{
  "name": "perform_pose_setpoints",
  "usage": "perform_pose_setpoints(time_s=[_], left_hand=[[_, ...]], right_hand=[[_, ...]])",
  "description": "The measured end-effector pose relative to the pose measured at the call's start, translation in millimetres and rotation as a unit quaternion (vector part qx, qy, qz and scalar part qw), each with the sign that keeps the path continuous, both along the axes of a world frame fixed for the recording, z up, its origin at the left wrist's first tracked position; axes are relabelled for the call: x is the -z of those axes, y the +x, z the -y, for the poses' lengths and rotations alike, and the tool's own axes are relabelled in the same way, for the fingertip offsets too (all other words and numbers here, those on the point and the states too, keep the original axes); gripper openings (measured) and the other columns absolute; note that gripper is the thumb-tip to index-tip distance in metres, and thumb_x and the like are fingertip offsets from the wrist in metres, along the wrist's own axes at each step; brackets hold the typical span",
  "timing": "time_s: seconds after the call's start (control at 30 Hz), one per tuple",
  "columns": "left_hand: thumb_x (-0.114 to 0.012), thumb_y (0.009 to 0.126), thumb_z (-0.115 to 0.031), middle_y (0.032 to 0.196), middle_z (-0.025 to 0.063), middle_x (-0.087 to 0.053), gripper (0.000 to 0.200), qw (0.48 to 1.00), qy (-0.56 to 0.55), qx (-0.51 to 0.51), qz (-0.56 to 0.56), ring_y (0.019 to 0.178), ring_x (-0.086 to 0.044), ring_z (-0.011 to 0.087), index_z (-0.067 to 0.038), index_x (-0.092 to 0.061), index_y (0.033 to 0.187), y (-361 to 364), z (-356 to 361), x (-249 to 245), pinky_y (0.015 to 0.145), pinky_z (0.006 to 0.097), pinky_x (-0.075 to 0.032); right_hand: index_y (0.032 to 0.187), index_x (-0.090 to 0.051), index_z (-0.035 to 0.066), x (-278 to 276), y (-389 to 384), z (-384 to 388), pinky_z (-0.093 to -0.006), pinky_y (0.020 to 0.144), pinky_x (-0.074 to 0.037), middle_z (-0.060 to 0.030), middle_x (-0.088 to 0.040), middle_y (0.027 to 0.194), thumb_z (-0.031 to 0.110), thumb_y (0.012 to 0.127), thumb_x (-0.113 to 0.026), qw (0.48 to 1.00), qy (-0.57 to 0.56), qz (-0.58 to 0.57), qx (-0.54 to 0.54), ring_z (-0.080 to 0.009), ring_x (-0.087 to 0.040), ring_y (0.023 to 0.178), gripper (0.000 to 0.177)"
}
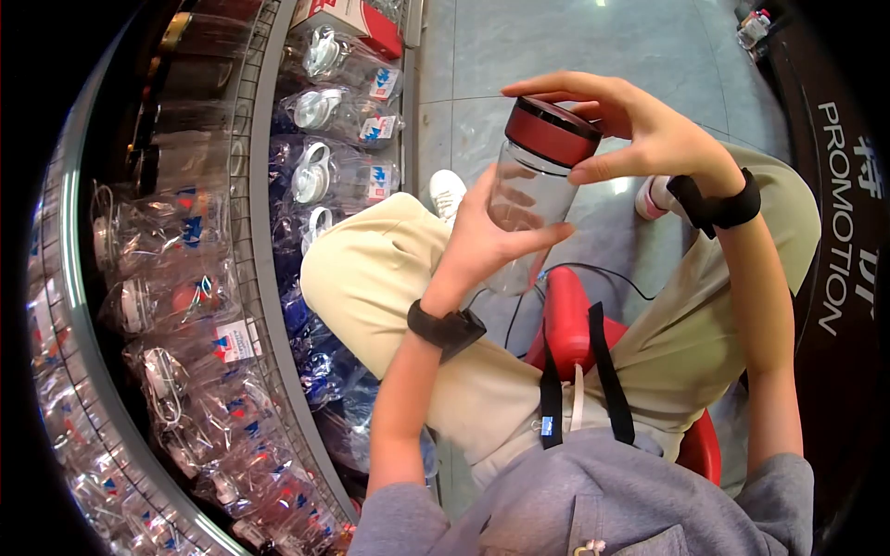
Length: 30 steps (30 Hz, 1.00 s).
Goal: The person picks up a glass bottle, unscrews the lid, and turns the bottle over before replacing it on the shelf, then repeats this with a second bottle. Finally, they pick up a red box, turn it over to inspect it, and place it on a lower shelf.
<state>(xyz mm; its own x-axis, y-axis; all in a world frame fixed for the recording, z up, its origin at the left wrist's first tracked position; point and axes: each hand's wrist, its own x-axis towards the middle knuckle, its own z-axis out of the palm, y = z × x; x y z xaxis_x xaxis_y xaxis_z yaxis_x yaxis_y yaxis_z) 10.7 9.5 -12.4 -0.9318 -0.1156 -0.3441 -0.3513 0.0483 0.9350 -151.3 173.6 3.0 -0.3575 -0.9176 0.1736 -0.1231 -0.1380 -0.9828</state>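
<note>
A clear glass bottle (542, 196) with a dark red, black-topped lid (553, 130) is held up, slightly tilted, over the gap between my knees. My left hand (487, 227) wraps round the bottle's body, thumb across its near side. At the lid is my right hand (640, 125), its thumb against the lower right edge and its fingers reaching over the top. The lid sits on the bottle's mouth. Through the glass, the fingers behind it show and no contents are visible. Black bands circle both of my wrists.
To the left, shelves hold several plastic-wrapped bottles (343, 173) with white handled caps behind a wire rail (243, 167). A red seat (700, 449) is under me, and a red object (567, 320) with a black cable stands between my legs. A dark PROMOTION panel (830, 222) borders the right.
</note>
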Motion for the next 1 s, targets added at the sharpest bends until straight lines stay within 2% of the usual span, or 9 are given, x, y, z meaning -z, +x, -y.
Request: perform_pose_setpoints(time_s=[0.13,0.27,0.47,0.57,0.63,0.73,0.83,0.93,1.0], left_hand=[[-0.088,0.062,-0.022,0.096,0.0113,-0.059,0.07,0.999,0.042,0.009,0.0,0.082,-0.063,0.0193,-0.002,-0.05,0.117,1.8,1.9,-2.4,0.073,0.0319,-0.052],[-0.089,0.061,-0.024,0.097,0.0125,-0.059,0.071,0.999,-0.034,0.01,0.01,0.083,-0.063,0.0201,-0.001,-0.051,0.115,1.0,0.9,-0.8,0.072,0.0326,-0.053],[-0.09,0.059,-0.027,0.098,0.0145,-0.06,0.073,0.998,-0.054,0.002,0.011,0.084,-0.064,0.0197,0.001,-0.051,0.114,0.3,2.1,4.6,0.072,0.0316,-0.053],[-0.089,0.06,-0.023,0.099,0.0128,-0.059,0.071,0.998,-0.042,-0.012,0.042,0.085,-0.064,0.019,0.0,-0.051,0.116,-0.5,1.2,1.0,0.073,0.0305,-0.053],[-0.086,0.064,-0.013,0.101,0.0095,-0.056,0.067,0.995,-0.044,-0.026,0.082,0.087,-0.064,0.0178,-0.001,-0.051,0.119,-2.2,0.7,-5.0,0.073,0.029,-0.051],[-0.09,0.06,-0.027,0.098,0.0145,-0.06,0.072,0.997,-0.071,-0.014,0.029,0.082,-0.064,0.0198,0.0,-0.051,0.115,-0.8,3.9,5.2,0.072,0.0311,-0.053],[-0.089,0.061,-0.024,0.098,0.014,-0.059,0.071,0.999,-0.044,0.007,0.01,0.083,-0.064,0.0198,0.0,-0.051,0.116,0.5,1.5,5.8,0.073,0.0306,-0.053],[-0.087,0.063,-0.022,0.098,0.0135,-0.059,0.07,0.997,0.047,0.055,0.024,0.086,-0.064,0.0203,0.0,-0.05,0.118,-0.4,3.7,-0.7,0.075,0.0301,-0.052],[-0.083,0.067,-0.017,0.099,0.0096,-0.059,0.062,0.991,0.113,0.06,0.044,0.09,-0.063,0.018,0.0,-0.052,0.118,-0.9,2.4,-1.2,0.077,0.0305,-0.051]], right_hand=[[0.132,-0.055,0.011,-3.1,2.1,-1.6,-0.0292,0.08,-0.052,-0.0087,-0.064,0.106,0.015,0.072,-0.079,0.999,0.048,0.007,0.018,-0.0132,-0.061,0.09,0.065],[0.13,-0.057,0.009,4.3,3.3,0.9,-0.0274,0.072,-0.052,-0.0074,-0.068,0.089,0.027,0.073,-0.08,0.991,0.089,-0.073,0.066,-0.0121,-0.061,0.078,0.064],[0.111,-0.063,-0.001,7.1,10.9,6.1,-0.0279,0.063,-0.05,-0.0115,-0.066,0.081,0.045,0.073,-0.077,0.984,0.086,-0.104,0.115,-0.0138,-0.06,0.068,0.062],[0.107,-0.061,-0.001,-3.4,14.4,8.5,-0.0244,0.06,-0.047,-0.0057,-0.062,0.074,0.039,0.081,-0.072,0.956,0.241,-0.098,0.136,-0.0109,-0.055,0.065,0.049],[0.099,-0.062,-0.004,-3.0,14.6,6.3,-0.0253,0.055,-0.045,-0.0066,-0.06,0.067,0.05,0.079,-0.07,0.962,0.232,-0.014,0.141,-0.012,-0.055,0.06,0.058],[0.087,-0.065,-0.007,-12.0,7.2,2.7,-0.0282,0.055,-0.048,-0.0104,-0.062,0.068,0.058,0.073,-0.073,0.959,0.253,-0.025,0.126,-0.0157,-0.062,0.064,0.067],[0.095,-0.065,-0.005,-3.9,-4.0,-2.6,-0.0277,0.062,-0.051,-0.0093,-0.063,0.075,0.058,0.072,-0.073,0.953,0.286,-0.059,0.082,-0.0163,-0.064,0.073,0.068],[0.111,-0.059,0.001,9.0,13.8,4.7,-0.0269,0.081,-0.048,-0.0051,-0.064,0.088,0.033,0.078,-0.075,0.976,0.094,-0.047,0.19,-0.0131,-0.061,0.087,0.049],[0.115,-0.058,0.003,10.2,22.2,16.5,-0.0275,0.086,-0.047,-0.0048,-0.065,0.093,0.028,0.078,-0.075,0.981,0.01,0.009,0.195,-0.0139,-0.061,0.091,0.047]])
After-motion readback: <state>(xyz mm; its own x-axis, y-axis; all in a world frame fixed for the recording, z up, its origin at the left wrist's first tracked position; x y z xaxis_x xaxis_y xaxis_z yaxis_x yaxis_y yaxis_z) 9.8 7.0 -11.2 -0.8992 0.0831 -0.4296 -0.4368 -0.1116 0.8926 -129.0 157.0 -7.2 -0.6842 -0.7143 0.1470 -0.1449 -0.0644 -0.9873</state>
